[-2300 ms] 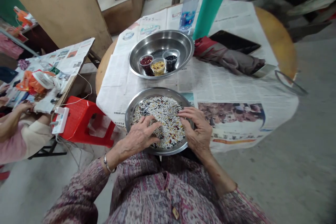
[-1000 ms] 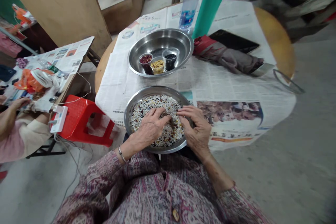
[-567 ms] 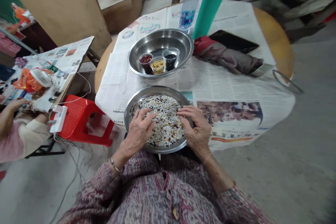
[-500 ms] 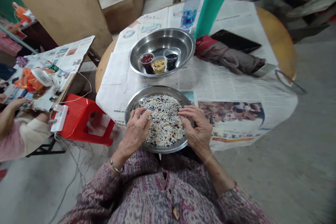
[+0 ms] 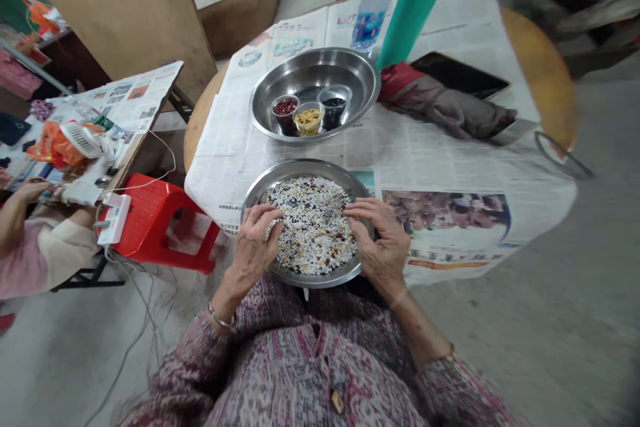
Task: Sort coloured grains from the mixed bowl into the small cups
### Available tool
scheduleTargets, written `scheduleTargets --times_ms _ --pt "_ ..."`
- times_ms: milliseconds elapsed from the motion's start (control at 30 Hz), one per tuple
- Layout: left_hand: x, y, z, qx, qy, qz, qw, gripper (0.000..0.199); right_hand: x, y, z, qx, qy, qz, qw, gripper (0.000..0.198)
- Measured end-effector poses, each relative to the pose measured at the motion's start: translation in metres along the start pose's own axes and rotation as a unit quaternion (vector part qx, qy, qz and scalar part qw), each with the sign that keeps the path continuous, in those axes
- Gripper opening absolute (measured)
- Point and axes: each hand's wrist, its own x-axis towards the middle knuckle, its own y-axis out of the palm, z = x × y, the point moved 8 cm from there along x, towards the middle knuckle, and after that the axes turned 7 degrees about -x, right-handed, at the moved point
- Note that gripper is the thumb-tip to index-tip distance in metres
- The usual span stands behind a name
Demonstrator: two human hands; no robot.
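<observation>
A shallow steel basin (image 5: 350,273) at the table's near edge holds a spread of mixed grains (image 5: 315,230): mostly white, with black, yellow and dark red ones among them. Over its left side is my left hand (image 5: 256,240), fingers curved and thumb apart from them. My right hand (image 5: 383,240) hangs over the right side, fingers bent inward with a gap to the thumb. Neither hand shows anything held. Behind, a larger steel basin (image 5: 340,63) contains clear cups of dark red beans (image 5: 285,107), yellow kernels (image 5: 308,117) and black beans (image 5: 333,105).
Newspaper (image 5: 225,167) covers the round table. A water bottle (image 5: 374,3), a green bottle (image 5: 417,7), a folded umbrella (image 5: 450,103) and a dark tablet-like object (image 5: 463,75) stand or lie farther back. To the left are a red stool (image 5: 155,230), a power strip (image 5: 114,219) and a person's arm (image 5: 17,213).
The view has shifted slightly, moving the table things a little right and up in the picture. The left fingers and thumb have drawn slightly closer; the right hand keeps nearly the same pose.
</observation>
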Motion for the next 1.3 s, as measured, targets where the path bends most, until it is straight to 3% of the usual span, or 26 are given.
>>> scheduleTargets --times_ms 267,567,1300 --pt "-0.003 0.003 -0.002 0.008 -0.003 0.013 1.0 0.013 -0.001 -0.001 0.0 0.0 -0.005 -0.007 1.0 0.01" --pt "-0.008 0.016 -0.006 0.024 -0.026 0.087 0.996 0.011 -0.001 -0.001 0.0 0.008 -0.012 -0.009 1.0 0.01" --pt "-0.012 0.023 -0.007 0.043 -0.027 0.131 0.99 0.014 -0.001 0.0 -0.002 0.005 -0.003 -0.004 1.0 0.01"
